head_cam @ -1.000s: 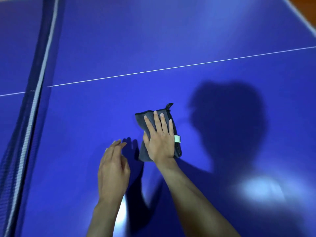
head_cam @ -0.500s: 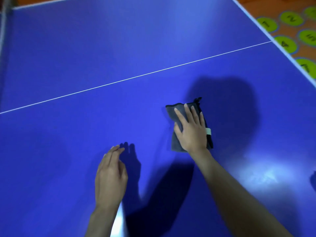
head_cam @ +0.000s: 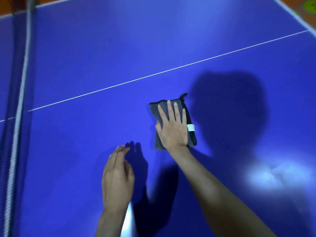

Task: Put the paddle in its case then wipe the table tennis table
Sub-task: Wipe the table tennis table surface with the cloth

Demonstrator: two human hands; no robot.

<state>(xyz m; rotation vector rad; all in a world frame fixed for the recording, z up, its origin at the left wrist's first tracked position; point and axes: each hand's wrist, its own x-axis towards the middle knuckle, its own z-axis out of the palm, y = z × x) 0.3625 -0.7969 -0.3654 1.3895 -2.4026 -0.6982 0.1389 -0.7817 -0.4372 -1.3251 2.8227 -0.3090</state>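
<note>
Blue table (head_cam: 102,65): right hand (head_cam: 172,132) flat on cloth (head_cam: 156,108), midfield

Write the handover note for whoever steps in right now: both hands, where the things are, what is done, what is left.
Right hand: flat, fingers straight, pressing the folded grey cloth onto the blue table.
Left hand: open, holds nothing, near the table surface beside the cloth; contact cannot be told.
Cloth: lies on the near side of the white centre line, well right of the net.
Paddle and case: not in view, so that step cannot be confirmed here.
Done: wiping is under way.
Left: wipe the rest of the table, including the half beyond the net.
</note>
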